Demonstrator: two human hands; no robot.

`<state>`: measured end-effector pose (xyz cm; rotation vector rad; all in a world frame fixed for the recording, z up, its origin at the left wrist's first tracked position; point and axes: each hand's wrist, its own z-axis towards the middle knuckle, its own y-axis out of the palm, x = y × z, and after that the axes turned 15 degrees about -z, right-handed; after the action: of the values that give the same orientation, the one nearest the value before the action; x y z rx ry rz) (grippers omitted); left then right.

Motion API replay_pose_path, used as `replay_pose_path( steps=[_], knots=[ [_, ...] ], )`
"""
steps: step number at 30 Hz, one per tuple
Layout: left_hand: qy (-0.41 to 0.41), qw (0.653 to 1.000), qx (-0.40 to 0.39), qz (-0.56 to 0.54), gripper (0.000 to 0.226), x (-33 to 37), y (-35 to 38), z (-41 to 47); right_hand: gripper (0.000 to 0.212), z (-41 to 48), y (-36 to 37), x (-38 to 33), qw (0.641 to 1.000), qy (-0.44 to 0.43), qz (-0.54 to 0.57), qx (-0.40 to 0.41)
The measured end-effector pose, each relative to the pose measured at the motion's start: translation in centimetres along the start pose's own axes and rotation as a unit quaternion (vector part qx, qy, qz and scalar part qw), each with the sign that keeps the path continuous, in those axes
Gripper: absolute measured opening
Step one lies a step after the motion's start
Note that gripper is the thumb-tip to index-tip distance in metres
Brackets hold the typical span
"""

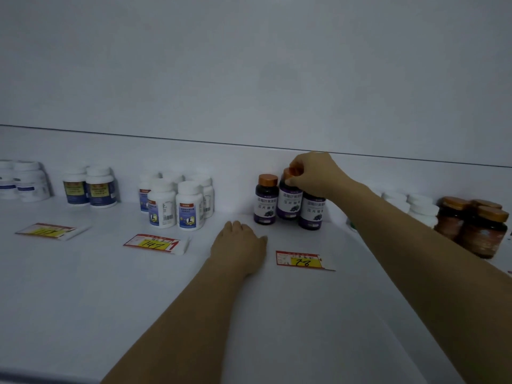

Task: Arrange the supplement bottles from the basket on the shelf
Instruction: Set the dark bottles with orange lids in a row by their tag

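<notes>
Head view of a white shelf (83,286) with both forearms reaching in. The right hand (313,173) comes from the lower right with its arm stretched almost straight. Its fingertips are bunched downward and pinch the copper-coloured cap of the middle bottle (289,199). This bottle stands in a row of three near the back wall, between the left bottle (266,200) and the right bottle (312,213), close against both (whether its base rests on the shelf cannot be told). All three are dark, round and glossy, with purple-and-white labels.

The left hand (239,242) lies palm down on the shelf just in front of the row. Its fingers point toward the wall, the thumb is spread to the side, and it grasps nothing.

A red-and-yellow price tag (300,260) lies flat before the row. To the left stand white plastic bottles (177,203) with smooth round caps. At the far right stand amber jars (476,225) with metallic lids.
</notes>
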<state>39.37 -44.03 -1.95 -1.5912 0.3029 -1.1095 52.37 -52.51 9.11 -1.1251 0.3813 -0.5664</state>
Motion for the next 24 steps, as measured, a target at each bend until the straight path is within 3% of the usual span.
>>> replay_pose_path(
  steps=[11, 14, 17, 19, 24],
  knots=[
    [-0.027, 0.999, -0.028, 0.031, 0.068, -0.3, 0.3, 0.0, 0.033, 0.5, 2.7, 0.6, 0.99, -0.052, -0.132, 0.022],
    [-0.029, 0.998, -0.036, 0.035, 0.068, -0.2, 0.3, 0.0, 0.03, 0.4, 2.1, 1.8, 0.992, -0.026, -0.109, 0.055],
    [-0.03, 0.998, -0.042, 0.044, 0.066, -0.3, 0.2, 0.0, 0.029, -0.3, 2.4, 2.9, 0.992, 0.011, -0.123, 0.022],
    [-0.028, 0.997, -0.041, 0.053, 0.066, -0.3, 0.2, -0.1, 0.031, -0.8, 3.3, 3.2, 0.996, 0.028, -0.08, 0.004],
    [-0.026, 0.998, -0.041, 0.036, 0.066, -0.3, 0.2, -0.2, 0.027, -1.4, 3.6, 3.6, 0.993, 0.083, 0.053, 0.061]
  ],
)
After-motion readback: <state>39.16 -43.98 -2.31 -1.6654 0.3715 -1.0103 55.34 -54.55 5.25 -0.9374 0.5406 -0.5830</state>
